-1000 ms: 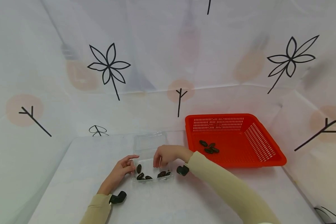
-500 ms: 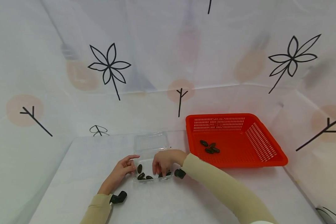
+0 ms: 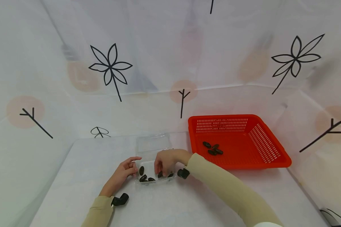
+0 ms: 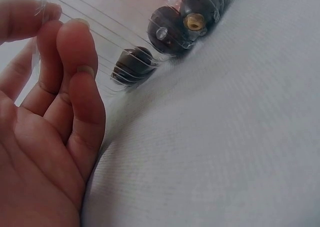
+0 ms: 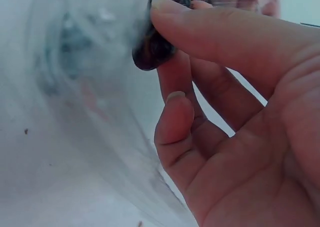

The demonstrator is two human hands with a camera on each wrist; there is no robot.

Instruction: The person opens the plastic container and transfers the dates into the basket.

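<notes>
A clear plastic clamshell box (image 3: 147, 156) lies with its lid folded back on the white table. Several dark dates (image 3: 141, 170) sit along its left side and front. My left hand (image 3: 123, 172) holds the box's left side, its fingers (image 4: 75, 47) curled against the clear wall. Down inside the box, my right hand (image 3: 168, 161) pinches one dark date (image 5: 151, 49) between thumb and fingertips, low over the floor. Another date (image 3: 170, 175) lies beside it at the front right. The right wrist view blurs the box wall.
A red plastic basket (image 3: 238, 151) with slotted sides stands to the right at the back. Several more dates (image 3: 215, 152) lie in its left part. Patterned white cloth (image 3: 147, 110) hangs behind and beside the table. A black wrist camera (image 3: 120, 199) sits on the left sleeve.
My right hand has come forward and down toward the box's front, then drawn back slightly with a date showing under its fingertips. The left hand and the basket keep their places.
</notes>
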